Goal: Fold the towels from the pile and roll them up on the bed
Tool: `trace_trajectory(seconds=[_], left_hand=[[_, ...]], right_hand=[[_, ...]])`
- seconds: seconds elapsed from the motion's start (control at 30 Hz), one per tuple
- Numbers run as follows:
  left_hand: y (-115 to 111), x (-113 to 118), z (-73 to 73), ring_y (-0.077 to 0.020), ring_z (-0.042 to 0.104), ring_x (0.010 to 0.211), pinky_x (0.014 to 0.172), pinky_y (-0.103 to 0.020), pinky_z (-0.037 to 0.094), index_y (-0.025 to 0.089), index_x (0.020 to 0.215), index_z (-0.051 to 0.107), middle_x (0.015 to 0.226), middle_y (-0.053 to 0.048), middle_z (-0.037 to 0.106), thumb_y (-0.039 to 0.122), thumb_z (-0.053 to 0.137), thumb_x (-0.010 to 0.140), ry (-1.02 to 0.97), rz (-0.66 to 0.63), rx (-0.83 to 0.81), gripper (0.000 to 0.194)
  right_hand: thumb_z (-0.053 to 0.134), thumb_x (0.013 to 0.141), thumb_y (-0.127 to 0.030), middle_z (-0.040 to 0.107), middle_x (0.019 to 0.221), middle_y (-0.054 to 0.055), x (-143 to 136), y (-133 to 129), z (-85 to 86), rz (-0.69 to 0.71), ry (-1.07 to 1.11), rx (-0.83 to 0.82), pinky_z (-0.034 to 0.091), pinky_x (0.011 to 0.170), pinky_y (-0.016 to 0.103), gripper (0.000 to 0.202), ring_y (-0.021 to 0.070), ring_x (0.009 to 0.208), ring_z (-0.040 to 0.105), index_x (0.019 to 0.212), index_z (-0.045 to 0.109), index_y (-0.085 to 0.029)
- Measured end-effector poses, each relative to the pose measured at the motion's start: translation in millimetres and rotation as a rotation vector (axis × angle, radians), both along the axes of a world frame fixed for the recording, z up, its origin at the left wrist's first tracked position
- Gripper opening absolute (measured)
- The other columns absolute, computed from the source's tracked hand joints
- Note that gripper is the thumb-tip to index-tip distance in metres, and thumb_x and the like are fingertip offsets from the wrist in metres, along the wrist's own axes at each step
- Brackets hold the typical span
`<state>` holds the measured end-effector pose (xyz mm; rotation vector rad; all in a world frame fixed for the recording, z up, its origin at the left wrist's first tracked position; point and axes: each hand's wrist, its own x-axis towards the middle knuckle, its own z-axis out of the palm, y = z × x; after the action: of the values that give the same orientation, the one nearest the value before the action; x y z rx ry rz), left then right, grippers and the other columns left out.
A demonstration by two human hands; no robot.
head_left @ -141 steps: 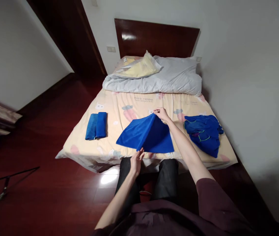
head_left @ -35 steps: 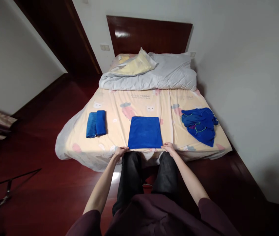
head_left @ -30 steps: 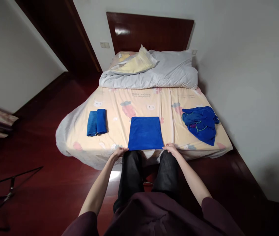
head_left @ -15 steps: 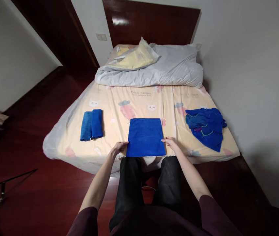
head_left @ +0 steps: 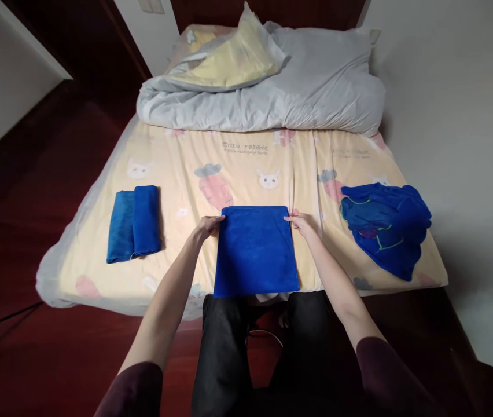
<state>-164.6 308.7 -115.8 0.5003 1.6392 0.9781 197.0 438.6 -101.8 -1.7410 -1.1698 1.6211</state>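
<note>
A blue cloth (head_left: 256,252), folded to a rough square, lies flat at the front edge of the bed (head_left: 177,191). Its upper left corner is pinched by my left hand (head_left: 210,225). My right hand (head_left: 297,221) pinches the upper right corner. To the left lie two folded blue cloths (head_left: 146,220) side by side, one a little greener. On the right is a crumpled heap of blue cloths (head_left: 387,226) with green edging.
A rolled-back grey quilt (head_left: 316,87) and a yellow pillow (head_left: 238,58) cover the head of the bed. A wall (head_left: 455,145) stands on the right. A thin black stand (head_left: 6,317) is on the floor at the left.
Both hands have moved from the middle of the square cloth's sides up to its far corners. The view has come closer to the bed and tilted down.
</note>
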Motion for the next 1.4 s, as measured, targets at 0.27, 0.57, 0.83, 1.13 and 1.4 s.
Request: trace_trajectory(seconds=[0.27, 0.57, 0.83, 1.13, 1.4], left_hand=[[37.6, -10.6, -3.2, -0.0055, 0.03, 0.038, 0.039, -0.023, 0.017, 0.013, 0.071, 0.066, 0.048, 0.003, 0.048, 0.033, 0.092, 0.06, 0.105, 0.161, -0.071, 0.035], [47.2, -6.3, -2.1, -0.0098, 0.044, 0.042, 0.035, -0.021, 0.031, 0.01, 0.081, 0.07, 0.056, -0.002, 0.058, 0.029, 0.084, 0.071, 0.179, 0.223, -0.061, 0.025], [31.1, 29.2, -3.4, -0.031, 0.07, 0.11, 0.101, -0.05, 0.056, 0.013, 0.121, 0.071, 0.113, -0.017, 0.073, 0.034, 0.063, 0.093, 0.938, 0.067, 0.128, 0.036], [-5.7, 71.4, -29.8, -0.0336, 0.019, 0.164, 0.134, -0.057, 0.012, 0.011, 0.161, 0.043, 0.173, -0.016, 0.029, 0.052, 0.041, 0.104, 1.126, -0.419, 0.438, 0.07], [-55.3, 120.0, -17.6, -0.0286, 0.015, 0.165, 0.135, -0.054, 0.01, 0.011, 0.164, 0.037, 0.174, -0.013, 0.026, 0.045, 0.034, 0.106, 1.121, -0.558, 0.51, 0.067]], right_hand=[[0.101, 0.056, -0.032, 0.042, 0.044, -0.011, -9.8, 30.1, -8.9, -0.06, -0.031, -0.011, 0.021, 0.038, 0.017, 0.051, 0.0041, 0.042, 0.032, 0.072, 0.054, -0.021], [0.097, 0.061, -0.026, 0.042, 0.045, -0.012, -10.2, 44.8, -3.8, -0.127, -0.077, 0.068, 0.025, 0.039, 0.016, 0.046, 0.0048, 0.042, 0.035, 0.07, 0.053, -0.021], [0.068, 0.091, -0.022, 0.076, 0.111, 0.014, -30.9, 14.7, -6.8, 0.077, -0.518, 0.54, 0.057, 0.098, 0.042, 0.02, 0.0261, 0.11, 0.07, 0.109, 0.07, -0.014], [0.038, 0.11, -0.045, 0.029, 0.174, 0.012, -31.0, -42.4, -24.7, 0.776, -0.682, 0.901, 0.013, 0.135, 0.053, 0.063, 0.0262, 0.163, 0.023, 0.164, 0.039, -0.013], [0.032, 0.111, -0.043, 0.024, 0.175, 0.008, -31.3, -119.9, -15.1, 0.882, -0.659, 0.978, 0.007, 0.136, 0.051, 0.065, 0.0228, 0.166, 0.013, 0.168, 0.029, -0.014]])
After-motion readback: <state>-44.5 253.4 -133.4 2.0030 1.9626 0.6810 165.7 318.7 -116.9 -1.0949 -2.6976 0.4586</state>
